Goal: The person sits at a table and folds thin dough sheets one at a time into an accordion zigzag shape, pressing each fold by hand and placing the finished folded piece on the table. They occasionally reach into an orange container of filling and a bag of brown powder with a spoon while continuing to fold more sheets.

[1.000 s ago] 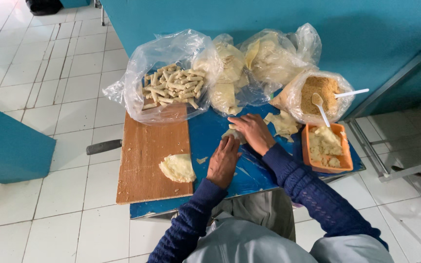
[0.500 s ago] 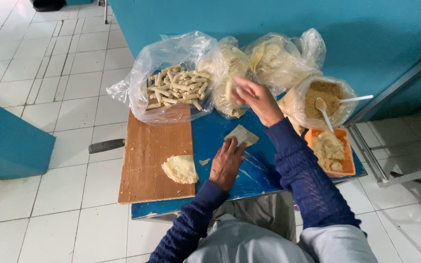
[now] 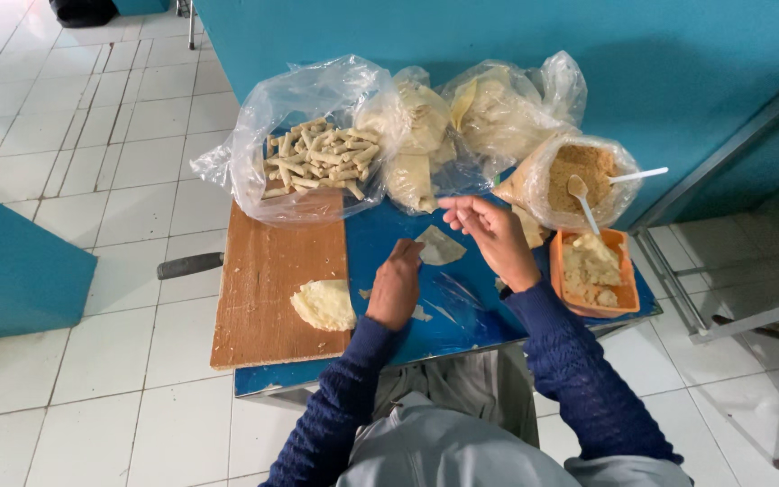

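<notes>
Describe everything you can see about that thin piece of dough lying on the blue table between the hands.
The thin dough sheet is pale cream, flat and roughly triangular with uneven edges, looking soft and floury. It lies on the blue table, right of the wooden board. The left hand touches its left edge with its fingertips; the right hand hovers just above its right side, whether touching it cannot be told.

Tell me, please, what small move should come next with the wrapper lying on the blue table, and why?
Probably spoon filling onto the wrapper. It lies flat and bare, the left hand at its edge, while the right hand hovers empty near the orange tub of filling.
</notes>
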The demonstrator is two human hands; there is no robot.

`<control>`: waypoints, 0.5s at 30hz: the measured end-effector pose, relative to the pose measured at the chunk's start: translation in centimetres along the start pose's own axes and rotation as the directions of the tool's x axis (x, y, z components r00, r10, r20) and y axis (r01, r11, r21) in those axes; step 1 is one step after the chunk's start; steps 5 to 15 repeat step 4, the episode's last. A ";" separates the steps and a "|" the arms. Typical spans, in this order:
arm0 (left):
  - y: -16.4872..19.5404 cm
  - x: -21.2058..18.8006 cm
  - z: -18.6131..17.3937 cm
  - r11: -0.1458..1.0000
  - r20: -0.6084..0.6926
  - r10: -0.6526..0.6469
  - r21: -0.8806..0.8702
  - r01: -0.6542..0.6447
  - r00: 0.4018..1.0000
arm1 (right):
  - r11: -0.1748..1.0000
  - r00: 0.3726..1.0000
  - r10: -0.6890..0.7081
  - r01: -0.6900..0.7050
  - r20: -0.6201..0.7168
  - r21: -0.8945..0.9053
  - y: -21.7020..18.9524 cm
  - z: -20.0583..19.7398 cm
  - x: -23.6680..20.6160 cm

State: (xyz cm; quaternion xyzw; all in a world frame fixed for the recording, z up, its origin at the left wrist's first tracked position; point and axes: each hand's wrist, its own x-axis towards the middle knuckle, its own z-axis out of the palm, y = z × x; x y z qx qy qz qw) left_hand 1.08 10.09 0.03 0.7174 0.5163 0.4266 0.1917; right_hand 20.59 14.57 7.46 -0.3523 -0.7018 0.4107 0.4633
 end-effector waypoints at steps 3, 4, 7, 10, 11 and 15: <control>-1.3 1.1 0.2 0.992 -0.145 0.016 0.124 0.002 0.989 | 0.985 1.000 0.023 -0.020 0.014 -0.173 2.0 0.3 -1.7; -1.7 1.2 0.7 0.983 -0.130 -0.061 0.166 0.082 0.990 | 0.969 0.999 0.040 -0.034 0.021 -0.244 2.8 0.4 -2.2; -1.7 1.2 0.7 0.983 -0.130 -0.061 0.166 0.082 0.990 | 0.969 0.999 0.040 -0.034 0.021 -0.244 2.8 0.4 -2.2; -1.7 1.2 0.7 0.983 -0.130 -0.061 0.166 0.082 0.990 | 0.969 0.999 0.040 -0.034 0.021 -0.244 2.8 0.4 -2.2; -1.7 1.2 0.7 0.983 -0.130 -0.061 0.166 0.082 0.990 | 0.969 0.999 0.040 -0.034 0.021 -0.244 2.8 0.4 -2.2; -1.7 1.2 0.7 0.983 -0.130 -0.061 0.166 0.082 0.990 | 0.969 0.999 0.040 -0.034 0.021 -0.244 2.8 0.4 -2.2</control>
